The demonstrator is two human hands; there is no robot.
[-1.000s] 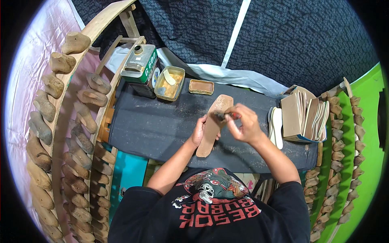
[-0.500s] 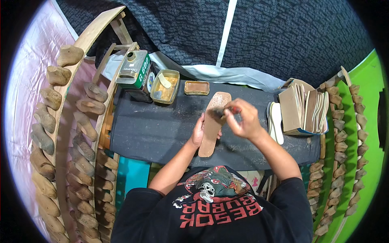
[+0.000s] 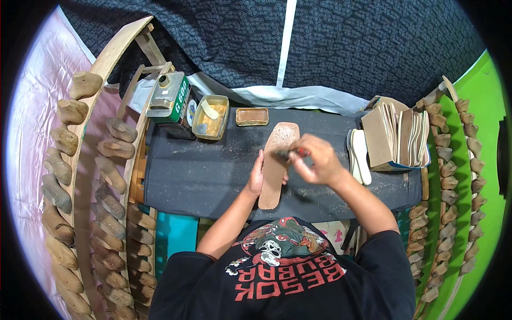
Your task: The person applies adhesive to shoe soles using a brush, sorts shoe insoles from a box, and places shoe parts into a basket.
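Observation:
A brown insole (image 3: pixel 273 186) is held up over the dark-covered table, its wide end pointing away from me and looking rough and paler there. My left hand (image 3: pixel 257 175) grips it around the middle, with the palm along its left edge and fingertips showing at the right edge. In my right hand (image 3: pixel 318 160) is a small brush (image 3: pixel 282 154) with dark bristles and a red part near the fingers. The bristles are against the insole's face, around its middle; the fingers hide most of the handle.
Behind stand a green-and-silver metal can (image 3: pixel 169 98), a tub (image 3: pixel 213 130) of yellowish paste with a spreader, and a small brown tray (image 3: pixel 252 117). To the right lie white soles (image 3: pixel 359 157) beside a box (image 3: pixel 381 146) of insoles. Racks of wooden shoe lasts (image 3: pixel 60 165) flank both sides.
My right hand has brought the brush slightly down along the insole, toward me. The left hand still holds the insole, and the whole view has shifted a little.

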